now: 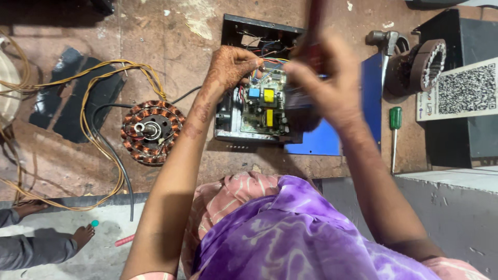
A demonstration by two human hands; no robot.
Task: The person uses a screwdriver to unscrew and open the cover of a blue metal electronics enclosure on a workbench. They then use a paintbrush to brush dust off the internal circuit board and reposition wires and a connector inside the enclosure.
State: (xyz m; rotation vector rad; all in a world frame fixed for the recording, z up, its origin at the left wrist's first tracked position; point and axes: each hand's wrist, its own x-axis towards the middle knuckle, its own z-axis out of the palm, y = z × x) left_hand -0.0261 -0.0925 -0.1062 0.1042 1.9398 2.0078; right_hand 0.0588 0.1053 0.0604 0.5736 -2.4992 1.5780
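While both hands work the circuit board, clutter crowds round — copper-wound stator, green screwdriver.

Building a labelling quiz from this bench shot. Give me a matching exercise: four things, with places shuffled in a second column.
Things:
1. Circuit board
2. Copper-wound stator
3. Green-handled screwdriver
4. Yellow wires

Places:
A. Looped across the bench at far left
B. Inside the open black case
C. Right of the blue panel
D. Left of the black case

Pairs: 1-B, 2-D, 3-C, 4-A
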